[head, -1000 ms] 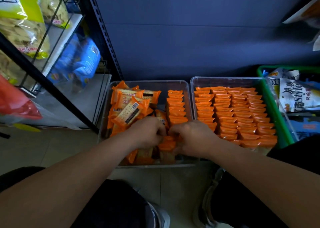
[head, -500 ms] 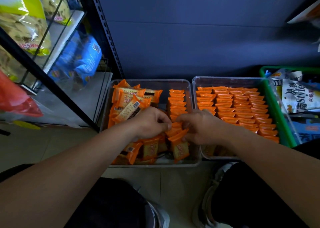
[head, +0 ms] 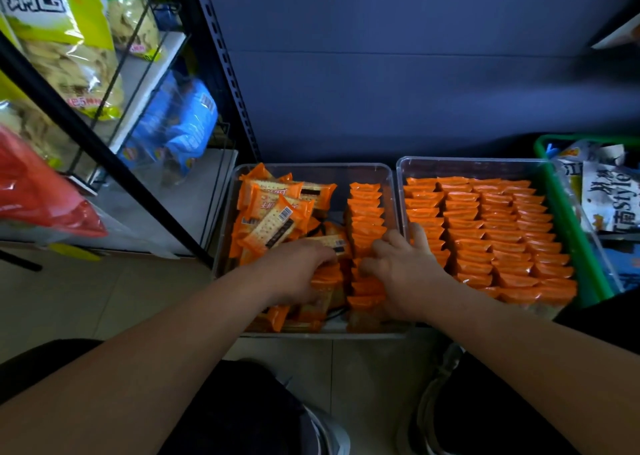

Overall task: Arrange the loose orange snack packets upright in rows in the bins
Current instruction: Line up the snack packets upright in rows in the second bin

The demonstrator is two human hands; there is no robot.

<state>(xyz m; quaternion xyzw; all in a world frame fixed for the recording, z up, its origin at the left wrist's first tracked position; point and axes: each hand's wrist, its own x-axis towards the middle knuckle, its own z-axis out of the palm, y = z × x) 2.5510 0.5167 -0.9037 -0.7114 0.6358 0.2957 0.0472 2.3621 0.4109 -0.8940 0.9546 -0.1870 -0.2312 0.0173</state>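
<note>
Both sets of fingers are sunk in the left bin (head: 311, 172): left hand (head: 294, 271) curled on packets (head: 325, 278), right hand (head: 403, 274) spread over the upright row (head: 365, 212), which runs front to back. A loose pile (head: 273, 212) lies flat alongside.

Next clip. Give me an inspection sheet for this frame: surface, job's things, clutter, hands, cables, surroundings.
Surface: tiled floor; two clear bins stand on it side by side.
Job's things: left bin holds a loose pile on its left side and one upright row on its right; right bin holds upright rows across its width.
Clutter: green basket of other snack bags, right of the bins.
Hands: left hand and right hand are both down among the packets at the near end of the left bin's row; grip cannot be told.
Cables: nothing seen.
Surroundings: black shelf rack with snack bags at left; blue wall behind; the person's shoes near the bottom edge.
</note>
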